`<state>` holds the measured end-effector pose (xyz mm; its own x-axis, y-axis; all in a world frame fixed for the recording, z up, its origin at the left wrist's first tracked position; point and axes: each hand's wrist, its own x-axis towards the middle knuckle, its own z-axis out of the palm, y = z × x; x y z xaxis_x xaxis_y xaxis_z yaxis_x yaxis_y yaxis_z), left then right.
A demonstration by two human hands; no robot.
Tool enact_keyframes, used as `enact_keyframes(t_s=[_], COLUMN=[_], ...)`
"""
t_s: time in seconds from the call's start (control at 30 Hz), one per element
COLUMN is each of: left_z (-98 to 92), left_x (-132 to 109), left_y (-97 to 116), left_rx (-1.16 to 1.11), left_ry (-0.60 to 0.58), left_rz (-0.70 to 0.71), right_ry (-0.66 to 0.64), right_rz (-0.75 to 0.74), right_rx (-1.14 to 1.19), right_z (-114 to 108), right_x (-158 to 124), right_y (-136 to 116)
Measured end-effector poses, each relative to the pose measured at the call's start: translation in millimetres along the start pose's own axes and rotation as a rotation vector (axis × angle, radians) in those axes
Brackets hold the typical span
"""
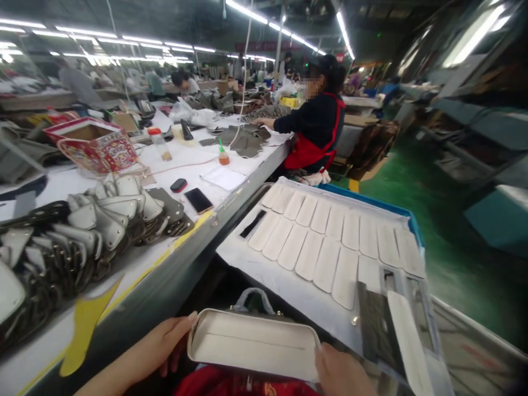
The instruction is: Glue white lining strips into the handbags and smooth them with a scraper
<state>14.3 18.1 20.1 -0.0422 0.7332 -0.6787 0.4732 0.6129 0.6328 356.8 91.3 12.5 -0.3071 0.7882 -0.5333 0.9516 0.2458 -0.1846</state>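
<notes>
Cream-white material forms the shallow, tray-like piece [251, 349] at the bottom centre of the frame, with a dark line running along its inner face and a pale loop handle [254, 294] standing behind its upper edge. The left hand [160, 346] is closed on the piece's left end, the thumb at the upper corner. The right hand [341, 369] grips the right end, though blur there makes the exact set of the fingers hard to tell.

Right of centre, white strips [307, 250] lie in two rows on a pale sheet [251, 267]; a longer white strip [406, 338] and a dark strip [377, 324] lie side by side at lower right. Across the left, a worktable [185, 157] bears stacked grey-and-white pieces [111, 220], a phone [198, 201], a green-tipped bottle [223, 158] and a red patterned basket [117, 151]. A yellow piece [84, 327] lies on the table's edge at lower left. Upper right of centre, a co-worker in a red apron [307, 148] reaches over the table.
</notes>
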Motion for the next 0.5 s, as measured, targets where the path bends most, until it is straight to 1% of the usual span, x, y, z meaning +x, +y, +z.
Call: enact_keyframes(t_s=[0.07, 0.13, 0.17, 0.27, 0.33, 0.4, 0.5], left_z=[1.4, 3.3, 4.1, 5.5, 5.9, 6.4, 7.7], left_x=[-2.0, -2.3, -2.1, -1.2, -1.0, -1.1, -0.5], left_y=[-0.3, -0.5, 0.2, 6.9, 12.9, 16.4, 15.1], left_rx=[-0.108, -0.065, 0.011, 0.341, 0.472, 0.471, 0.377], left_ry=[-0.007, 0.011, 0.031, 0.134, 0.158, 0.127, 0.077], left_rz=[0.004, 0.014, 0.023, 0.102, 0.128, 0.088, 0.031], right_ry=[-0.025, -0.031, -0.026, 0.017, 0.047, 0.074, 0.108], right_rz=[-0.018, -0.033, -0.043, -0.077, -0.1, -0.112, -0.127], right_rx=[-0.017, -0.017, -0.017, -0.016, -0.013, -0.003, 0.027], right_z=[-0.4, -1.8, -2.5, -2.7, -0.9, 2.0, 6.0], right_x=[-0.3, -1.5, -1.9, -2.2, -1.5, -0.6, 0.7], right_y=[0.7, 1.5, 2.1, 5.1, 7.8, 10.8, 14.4])
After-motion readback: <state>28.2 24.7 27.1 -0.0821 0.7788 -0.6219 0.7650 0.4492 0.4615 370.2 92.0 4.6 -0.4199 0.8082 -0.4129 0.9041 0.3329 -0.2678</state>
